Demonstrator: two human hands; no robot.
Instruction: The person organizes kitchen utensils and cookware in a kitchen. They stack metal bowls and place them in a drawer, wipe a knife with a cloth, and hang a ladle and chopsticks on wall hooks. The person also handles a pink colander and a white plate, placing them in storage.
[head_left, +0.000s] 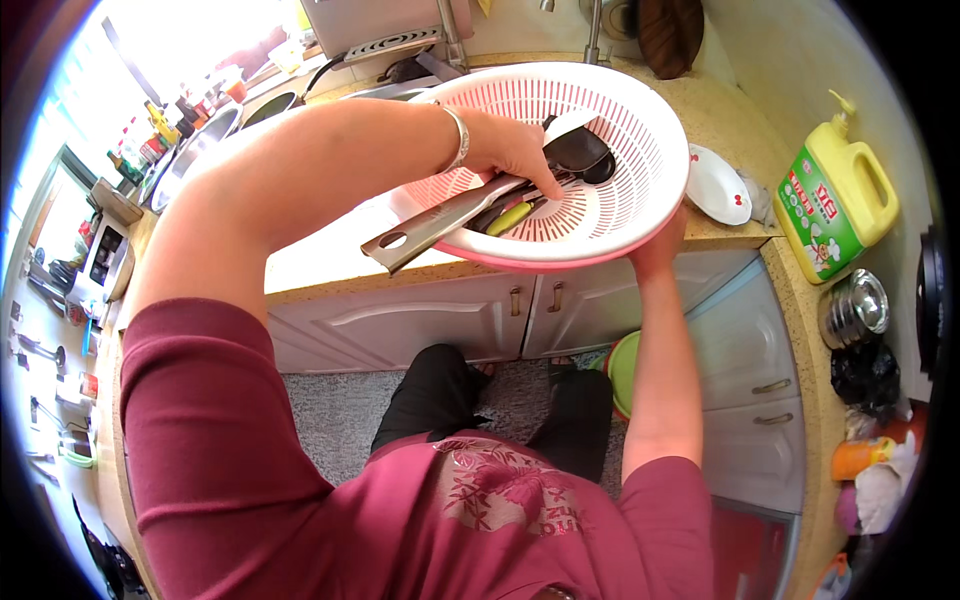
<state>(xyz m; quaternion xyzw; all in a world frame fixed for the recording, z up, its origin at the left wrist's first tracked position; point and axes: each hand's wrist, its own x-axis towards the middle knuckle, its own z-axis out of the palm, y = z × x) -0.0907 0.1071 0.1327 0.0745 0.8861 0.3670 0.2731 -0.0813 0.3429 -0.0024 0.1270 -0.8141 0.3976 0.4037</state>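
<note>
A white slotted colander (649, 135) sits in a pink basin (517, 264) and is held tilted over the counter's front edge. My right hand (661, 244) grips the outer side of the basin at the right, its fingers hidden beneath. Inside the colander, my left hand (517, 154) closes around a bunch of kitchen utensils. Among these are a flat stainless steel handle (420, 229) that juts past the near rim, black ladle-like heads (579, 150), and a small yellow-green handle (511, 219). My palm hides where they cross.
Right of the colander lies a white plate (712, 191) with red marks. A yellow detergent jug (836, 199) and stacked metal bowls (853, 309) stand along the right wall. Behind are a faucet (594, 37) and a pan (271, 109). A green basin (624, 375) is on the floor.
</note>
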